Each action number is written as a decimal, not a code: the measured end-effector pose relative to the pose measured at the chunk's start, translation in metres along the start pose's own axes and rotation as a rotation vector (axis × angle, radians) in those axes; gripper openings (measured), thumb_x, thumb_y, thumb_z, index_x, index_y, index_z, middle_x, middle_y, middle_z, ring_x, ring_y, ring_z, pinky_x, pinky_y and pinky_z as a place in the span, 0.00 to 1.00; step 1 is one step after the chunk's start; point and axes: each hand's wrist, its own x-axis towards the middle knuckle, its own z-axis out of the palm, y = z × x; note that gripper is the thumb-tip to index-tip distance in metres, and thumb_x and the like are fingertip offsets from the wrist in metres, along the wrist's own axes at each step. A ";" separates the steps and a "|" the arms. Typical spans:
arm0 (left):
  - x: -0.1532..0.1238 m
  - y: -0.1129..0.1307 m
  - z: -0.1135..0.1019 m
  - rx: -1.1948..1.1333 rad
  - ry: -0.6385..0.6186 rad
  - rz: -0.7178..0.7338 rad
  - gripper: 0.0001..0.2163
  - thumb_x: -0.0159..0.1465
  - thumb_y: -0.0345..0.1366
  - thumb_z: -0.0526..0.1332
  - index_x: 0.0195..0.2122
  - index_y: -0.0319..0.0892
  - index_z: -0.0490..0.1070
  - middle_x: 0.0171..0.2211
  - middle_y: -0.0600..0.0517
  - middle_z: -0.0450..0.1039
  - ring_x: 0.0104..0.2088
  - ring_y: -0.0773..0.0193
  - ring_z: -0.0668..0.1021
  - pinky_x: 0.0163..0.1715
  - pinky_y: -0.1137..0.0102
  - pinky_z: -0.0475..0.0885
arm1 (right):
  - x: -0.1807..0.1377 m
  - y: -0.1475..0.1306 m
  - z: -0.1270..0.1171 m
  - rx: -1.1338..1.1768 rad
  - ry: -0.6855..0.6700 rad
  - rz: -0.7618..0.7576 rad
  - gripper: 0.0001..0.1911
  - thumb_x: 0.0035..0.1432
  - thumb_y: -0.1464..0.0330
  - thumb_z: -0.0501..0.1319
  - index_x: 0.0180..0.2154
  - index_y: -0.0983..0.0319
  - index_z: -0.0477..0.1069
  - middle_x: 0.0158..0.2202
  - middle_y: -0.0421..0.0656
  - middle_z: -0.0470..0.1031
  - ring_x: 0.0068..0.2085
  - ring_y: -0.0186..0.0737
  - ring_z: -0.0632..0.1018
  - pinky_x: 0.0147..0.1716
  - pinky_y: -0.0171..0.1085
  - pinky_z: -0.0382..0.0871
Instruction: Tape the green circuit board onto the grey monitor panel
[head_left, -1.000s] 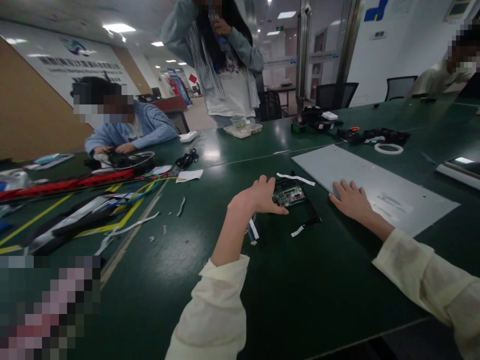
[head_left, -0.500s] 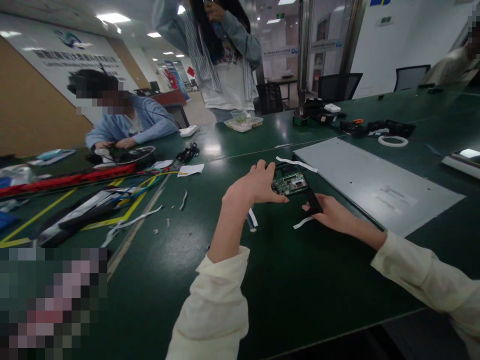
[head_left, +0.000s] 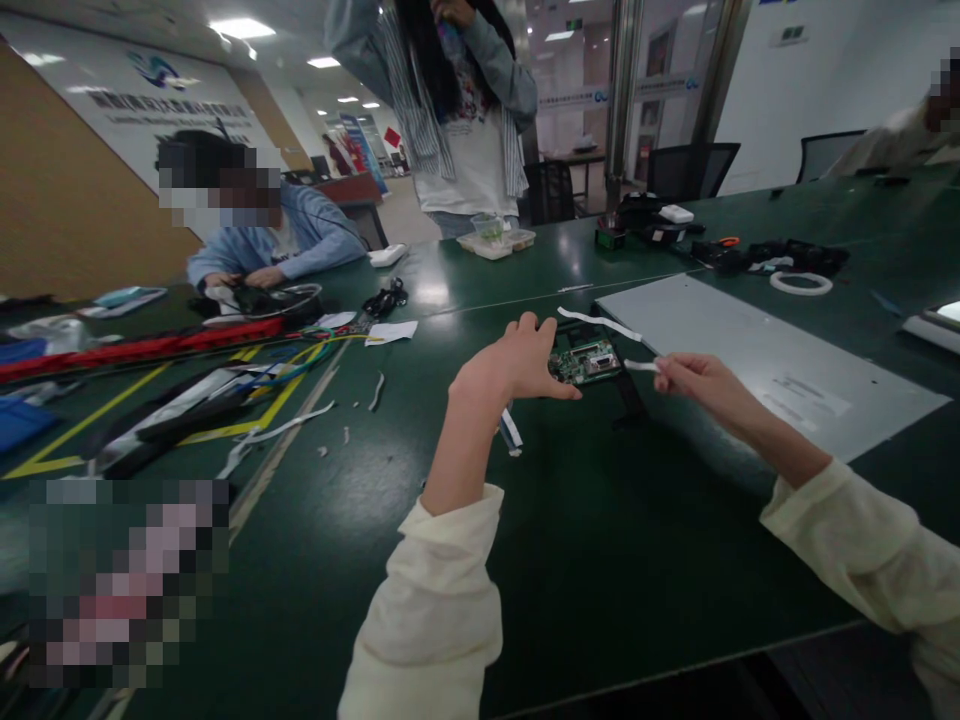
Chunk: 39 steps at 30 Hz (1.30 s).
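A green circuit board (head_left: 589, 362) with metal connectors sits in a black frame (head_left: 634, 405) on the dark green table. My left hand (head_left: 517, 362) arches over the board's left side and grips it; some of its fingertips are hidden behind. My right hand (head_left: 694, 382) pinches the end of a short white strip (head_left: 640, 366), which reaches back to the frame's right side. Another white strip (head_left: 600, 322) lies along the far edge of the frame. Below my left hand a further white strip (head_left: 512, 428) pokes out.
A large flat grey panel (head_left: 750, 340) lies right of the board. Beyond it are a roll of white tape (head_left: 801, 284) and black bundles. Tools, wires and a red bar (head_left: 150, 348) fill the left side. One person sits at the left; another stands behind food containers (head_left: 495, 240).
My right hand has let go of the black frame, moved up and right, and taken hold of the white strip's end. My left hand stays on the board. The view has shifted slightly.
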 end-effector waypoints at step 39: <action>-0.010 -0.019 -0.014 -0.038 0.047 -0.036 0.50 0.49 0.60 0.60 0.65 0.43 0.37 0.63 0.40 0.50 0.60 0.43 0.58 0.55 0.57 0.59 | -0.076 -0.004 0.011 -0.601 -0.305 -0.248 0.32 0.59 0.52 0.52 0.61 0.59 0.57 0.66 0.45 0.49 0.65 0.58 0.48 0.60 0.61 0.49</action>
